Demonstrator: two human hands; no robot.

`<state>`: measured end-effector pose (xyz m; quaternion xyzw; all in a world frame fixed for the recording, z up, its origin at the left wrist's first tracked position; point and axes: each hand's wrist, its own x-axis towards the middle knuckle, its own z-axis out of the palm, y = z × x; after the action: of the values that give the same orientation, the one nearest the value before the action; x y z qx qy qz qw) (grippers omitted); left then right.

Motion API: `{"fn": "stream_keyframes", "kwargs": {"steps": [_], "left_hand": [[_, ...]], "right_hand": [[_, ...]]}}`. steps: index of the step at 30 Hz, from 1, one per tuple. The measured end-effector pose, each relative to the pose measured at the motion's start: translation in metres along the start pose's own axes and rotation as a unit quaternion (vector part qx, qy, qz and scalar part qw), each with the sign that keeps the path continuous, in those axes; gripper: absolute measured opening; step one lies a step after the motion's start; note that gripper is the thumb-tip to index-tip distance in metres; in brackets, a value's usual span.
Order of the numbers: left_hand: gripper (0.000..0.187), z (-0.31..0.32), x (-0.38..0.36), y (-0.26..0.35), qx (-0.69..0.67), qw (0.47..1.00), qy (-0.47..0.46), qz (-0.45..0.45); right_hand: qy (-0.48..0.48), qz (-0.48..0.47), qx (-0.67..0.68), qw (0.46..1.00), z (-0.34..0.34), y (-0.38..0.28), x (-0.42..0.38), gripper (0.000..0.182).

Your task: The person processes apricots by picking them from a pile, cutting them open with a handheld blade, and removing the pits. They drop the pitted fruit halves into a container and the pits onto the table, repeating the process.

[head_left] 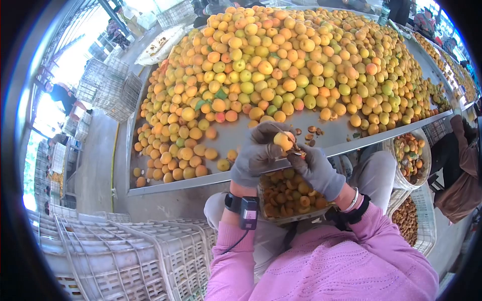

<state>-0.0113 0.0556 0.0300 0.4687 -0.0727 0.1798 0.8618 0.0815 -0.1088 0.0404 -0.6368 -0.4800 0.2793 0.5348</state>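
At frame centre, a yellow-orange fruit [283, 142] sat pinched in the left hand [256, 154]; the right hand [319, 173] was close against it, grip unclear. Seemingly being split, the fruit next called for steady holding above the lower-centre crate [296, 218].

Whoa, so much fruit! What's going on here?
Someone in a pink long-sleeved top sits at a grey metal table heaped with round yellow-orange fruits. Their grey-gloved left hand holds one yellow-orange fruit, and their grey-gloved right hand is right up against it; any tool is too small to tell. Small brown pieces lie on the table, and a crate of opened fruit sits below the hands.
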Motion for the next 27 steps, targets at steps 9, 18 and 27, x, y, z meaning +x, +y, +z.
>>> {"fn": "stream_keyframes", "kwargs": {"steps": [9, 18, 27], "left_hand": [[0.045, 0.007, -0.002, 0.042, 0.346, 0.933, -0.003, -0.099], [0.046, 0.032, -0.008, -0.017, -0.097, 0.984, 0.136, -0.069], [0.035, 0.021, 0.003, 0.032, 0.319, 0.941, 0.001, -0.116]], "right_hand": [[-0.079, 0.101, -0.037, 0.991, -0.015, -0.001, -0.013, 0.036], [-0.018, 0.124, 0.107, 0.986, -0.02, 0.006, -0.02, 0.038], [-0.059, 0.041, 0.035, 0.997, -0.02, 0.022, -0.027, 0.037]]}}
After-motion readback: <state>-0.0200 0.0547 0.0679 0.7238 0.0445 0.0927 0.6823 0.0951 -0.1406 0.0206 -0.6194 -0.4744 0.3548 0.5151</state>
